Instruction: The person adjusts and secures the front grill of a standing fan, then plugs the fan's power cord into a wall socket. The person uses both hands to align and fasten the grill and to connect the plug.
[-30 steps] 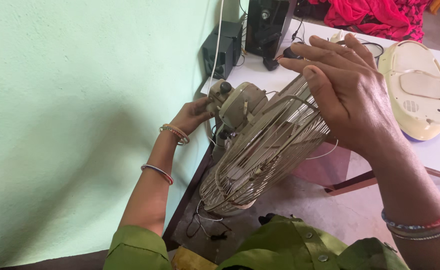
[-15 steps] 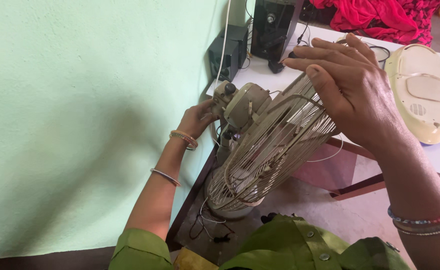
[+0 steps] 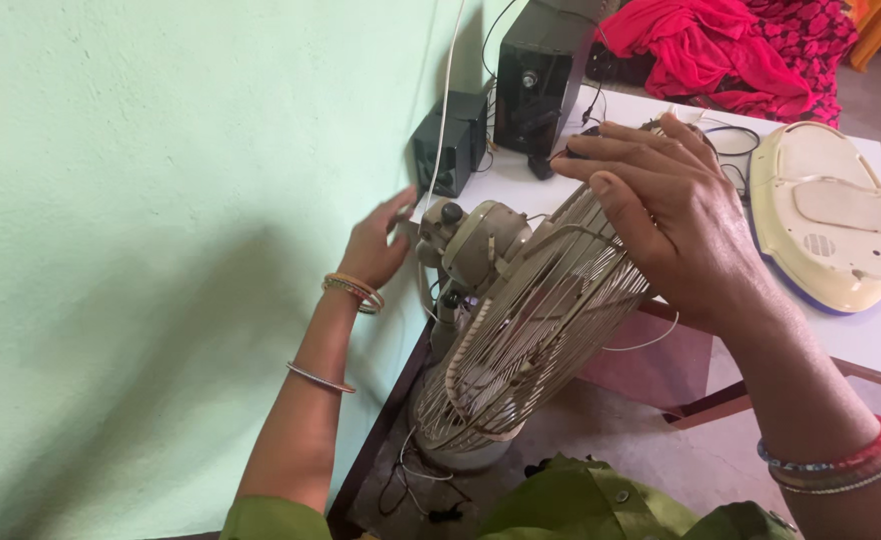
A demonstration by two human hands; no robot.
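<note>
Cream wire fan (image 3: 521,340) stands tilted beside the white surface (image 3: 861,345); right hand (image 3: 676,225) lies flat on its grille, fingers released, while left hand (image 3: 376,245) hovers open behind the motor (image 3: 476,245).

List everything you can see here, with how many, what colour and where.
Table fan: one, beige with a wire cage, on the floor against the table, tilted.
Table: one, white top, on the right.
Large speaker: one, black, at the back of the table.
Small speaker: one, black, beside the wall.
Oval cover: one, cream, lying on the table at right.
Cloth: a heap, pink and red, behind the table.
Cables: several, white and black; some by the fan's base, some on the table.
Wall: pale green, at left.
Left hand: bangles at the wrist, behind the fan's motor.
Right hand: flat on top of the cage, bangles at the wrist.
</note>
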